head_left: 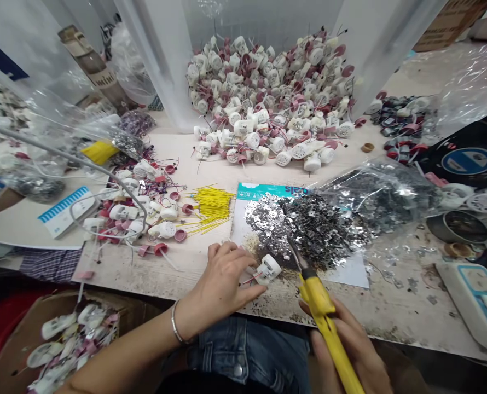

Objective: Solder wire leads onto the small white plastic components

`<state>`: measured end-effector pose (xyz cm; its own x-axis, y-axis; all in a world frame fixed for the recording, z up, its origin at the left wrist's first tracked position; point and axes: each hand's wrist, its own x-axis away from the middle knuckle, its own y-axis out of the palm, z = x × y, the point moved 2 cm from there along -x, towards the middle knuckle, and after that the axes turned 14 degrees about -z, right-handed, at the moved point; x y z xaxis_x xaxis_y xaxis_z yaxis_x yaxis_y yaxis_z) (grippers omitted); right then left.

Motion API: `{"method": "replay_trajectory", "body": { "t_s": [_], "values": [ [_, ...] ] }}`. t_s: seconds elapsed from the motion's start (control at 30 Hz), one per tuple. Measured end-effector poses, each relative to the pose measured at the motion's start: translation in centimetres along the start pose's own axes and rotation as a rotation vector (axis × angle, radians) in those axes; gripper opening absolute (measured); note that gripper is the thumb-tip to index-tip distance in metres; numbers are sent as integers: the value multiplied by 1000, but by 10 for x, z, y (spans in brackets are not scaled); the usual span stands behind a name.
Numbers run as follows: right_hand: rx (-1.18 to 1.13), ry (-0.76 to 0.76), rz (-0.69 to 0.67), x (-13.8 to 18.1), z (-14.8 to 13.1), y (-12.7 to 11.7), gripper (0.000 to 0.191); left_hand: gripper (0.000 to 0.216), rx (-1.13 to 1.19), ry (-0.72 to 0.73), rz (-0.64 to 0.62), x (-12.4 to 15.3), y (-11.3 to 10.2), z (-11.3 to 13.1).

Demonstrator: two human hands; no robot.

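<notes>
Head view: the left hand (221, 290) holds a white plastic housing (269, 268) in curled fingers, near the bench (173, 279) edge; the right hand (344, 342) grips a yellow soldering iron (318, 298) (a slip of its tip could burn those fingers or melt the plastic).

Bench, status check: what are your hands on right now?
Left hand gripping white plastic housing with red wires. Right hand holding yellow-handled soldering iron, tip at pile of silver metal bits.
</notes>
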<state>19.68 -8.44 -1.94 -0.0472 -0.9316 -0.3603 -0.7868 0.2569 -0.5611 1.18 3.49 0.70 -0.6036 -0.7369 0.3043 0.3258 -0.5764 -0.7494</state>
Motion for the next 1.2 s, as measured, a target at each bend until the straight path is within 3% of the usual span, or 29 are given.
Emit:
{"method": "replay_trajectory", "body": {
  "t_s": [0.07, 0.13, 0.23, 0.33, 0.47, 0.6, 0.7, 0.87, 1.03, 1.2],
  "values": [
    [10, -41, 37, -17, 5, 16, 16, 41, -27, 53, 24, 3, -2, -4],
    [22, -120, 121, -32, 10, 32, 18, 32, -47, 108, -9, 4, -2, -7],
    [30, -191, 81, -46, 16, 52, 21, 9, -39, 159, -81, 2, -3, -9],
    [26, -222, 35, -44, 18, 58, 23, 14, 34, 112, -119, -2, -7, -11],
    [-12, -209, -14, -34, 17, 55, 20, 21, 133, 30, -181, -14, -6, -16],
    [-120, -131, 43, -22, 15, 40, 18, 18, -29, -117, -147, -29, -3, -15],
    [-111, -105, 79, -13, 14, 19, 36, 21, -157, -183, -179, -36, -5, -9],
    [66, -141, -190, -7, 14, -6, 39, 19, -179, -176, -119, -40, -6, -8],
    [-39, -145, -145, -7, 22, -3, 34, 20, -199, -194, -88, -42, 0, -12],
    [11, -182, -198, -6, 23, 4, 39, 19, -198, -204, -74, -39, 0, -10]
  ]
}}
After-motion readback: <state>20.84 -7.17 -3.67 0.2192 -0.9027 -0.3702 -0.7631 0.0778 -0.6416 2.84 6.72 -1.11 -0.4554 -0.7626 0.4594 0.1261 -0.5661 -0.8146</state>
